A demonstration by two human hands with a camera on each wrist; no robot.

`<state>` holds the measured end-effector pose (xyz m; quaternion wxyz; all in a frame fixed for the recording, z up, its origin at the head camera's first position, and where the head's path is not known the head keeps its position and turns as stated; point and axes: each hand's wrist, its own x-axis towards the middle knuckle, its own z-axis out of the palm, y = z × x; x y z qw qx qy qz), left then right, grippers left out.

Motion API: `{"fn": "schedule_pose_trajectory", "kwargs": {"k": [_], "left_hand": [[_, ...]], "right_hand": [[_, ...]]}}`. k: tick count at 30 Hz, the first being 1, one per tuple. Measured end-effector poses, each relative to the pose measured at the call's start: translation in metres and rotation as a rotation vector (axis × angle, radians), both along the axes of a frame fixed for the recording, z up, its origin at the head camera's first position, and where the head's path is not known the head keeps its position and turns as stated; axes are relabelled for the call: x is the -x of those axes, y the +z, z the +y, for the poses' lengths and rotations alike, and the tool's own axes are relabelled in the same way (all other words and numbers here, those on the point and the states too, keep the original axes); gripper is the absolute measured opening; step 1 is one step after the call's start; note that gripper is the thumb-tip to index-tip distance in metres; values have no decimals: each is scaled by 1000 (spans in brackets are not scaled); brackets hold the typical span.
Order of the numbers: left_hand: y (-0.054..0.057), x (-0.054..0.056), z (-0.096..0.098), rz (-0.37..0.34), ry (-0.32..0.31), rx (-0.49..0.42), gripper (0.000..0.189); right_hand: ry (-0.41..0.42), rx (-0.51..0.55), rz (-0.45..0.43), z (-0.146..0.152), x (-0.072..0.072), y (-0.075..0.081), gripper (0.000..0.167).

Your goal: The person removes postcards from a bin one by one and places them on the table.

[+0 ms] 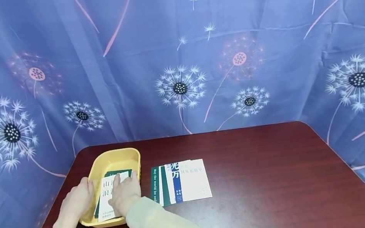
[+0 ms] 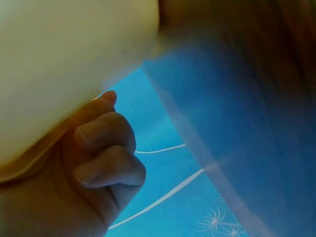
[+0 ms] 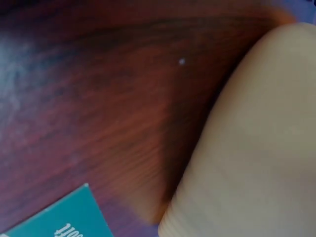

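A yellow plastic tray [image 1: 114, 154] stands at the left of the table. My left hand [image 1: 75, 199] grips its left side; in the left wrist view the curled fingers [image 2: 111, 165] lie against the edge of a pale surface. Inside the tray, a white card [image 1: 105, 204] with dark Chinese characters lies over dark green cards [image 1: 109, 173]. My right hand [image 1: 126, 194] is over the tray's right half, fingers extended and spread on the white card, covering part of it.
Right of the tray, several cards overlap in a row on the dark red table [image 1: 265, 180]: a green card [image 1: 154, 176], a blue-striped card [image 1: 177, 186] and a white card [image 1: 196, 186] at the right end. A blue dandelion-print curtain [image 1: 142, 76] hangs behind the table and along its sides.
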<state>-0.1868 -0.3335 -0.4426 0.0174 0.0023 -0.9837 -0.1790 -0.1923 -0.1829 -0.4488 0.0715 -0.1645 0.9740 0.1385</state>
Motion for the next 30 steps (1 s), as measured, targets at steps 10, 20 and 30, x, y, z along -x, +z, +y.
{"fn": "schedule_pose_trajectory", "kwargs": {"k": [10,20,30], "left_hand": [[2,0,-4,-3,-11,-1,38],[2,2,-3,14,-26,-1,36],[3,1,-2,3,-24,-5,34]], "right_hand": [[-19,315,47,8,3,8,99],[-81,485,108,15,4,14,52],[-26,662,204,24,5,18,24]]}}
